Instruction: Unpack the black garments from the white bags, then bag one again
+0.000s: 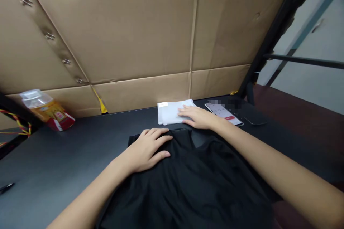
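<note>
A black garment (pixel 193 179) lies spread flat on the dark table (pixel 67 157), its neckline pointing away from me. My left hand (pixel 146 148) rests flat on the garment's upper left part, fingers apart. My right hand (pixel 197 116) lies past the collar with its fingers on a stack of folded white plastic bags (pixel 169 112) near the cardboard wall. Neither hand grips anything.
A smartphone (pixel 224 112) with a lit screen lies right of the white stack, a dark flat object (pixel 255 120) beside it. A tilted plastic bottle with a yellow and red label (pixel 48 111) stands at the far left. Cardboard sheets (pixel 134 35) wall off the back. A black pen (pixel 6 187) lies at the left edge.
</note>
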`<state>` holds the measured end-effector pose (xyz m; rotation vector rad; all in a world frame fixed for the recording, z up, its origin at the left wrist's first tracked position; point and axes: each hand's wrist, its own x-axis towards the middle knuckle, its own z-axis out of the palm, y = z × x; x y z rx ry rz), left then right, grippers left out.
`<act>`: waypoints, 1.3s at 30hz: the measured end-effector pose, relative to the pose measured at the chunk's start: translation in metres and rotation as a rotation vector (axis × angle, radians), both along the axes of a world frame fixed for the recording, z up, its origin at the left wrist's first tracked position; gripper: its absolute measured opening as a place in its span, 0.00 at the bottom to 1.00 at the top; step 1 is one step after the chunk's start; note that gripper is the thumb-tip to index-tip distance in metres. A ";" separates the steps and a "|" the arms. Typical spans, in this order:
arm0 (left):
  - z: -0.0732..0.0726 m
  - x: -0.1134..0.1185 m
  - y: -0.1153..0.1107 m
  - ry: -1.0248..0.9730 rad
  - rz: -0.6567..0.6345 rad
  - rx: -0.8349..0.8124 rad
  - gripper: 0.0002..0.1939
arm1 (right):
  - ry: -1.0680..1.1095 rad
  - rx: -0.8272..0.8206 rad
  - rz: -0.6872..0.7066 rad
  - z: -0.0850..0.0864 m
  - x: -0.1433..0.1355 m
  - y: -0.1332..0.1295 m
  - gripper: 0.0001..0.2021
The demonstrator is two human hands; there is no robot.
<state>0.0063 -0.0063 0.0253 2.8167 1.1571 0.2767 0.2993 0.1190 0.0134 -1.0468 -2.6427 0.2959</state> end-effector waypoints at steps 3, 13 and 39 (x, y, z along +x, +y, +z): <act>0.007 -0.002 0.000 0.014 0.022 0.026 0.24 | 0.060 0.064 -0.059 0.014 0.001 -0.013 0.21; 0.032 -0.031 -0.077 0.090 0.019 -0.188 0.44 | -0.084 0.053 -0.207 0.004 0.067 -0.181 0.31; 0.019 -0.018 0.005 -0.028 -0.100 -0.054 0.13 | -0.007 -0.196 -0.048 0.041 0.054 -0.221 0.05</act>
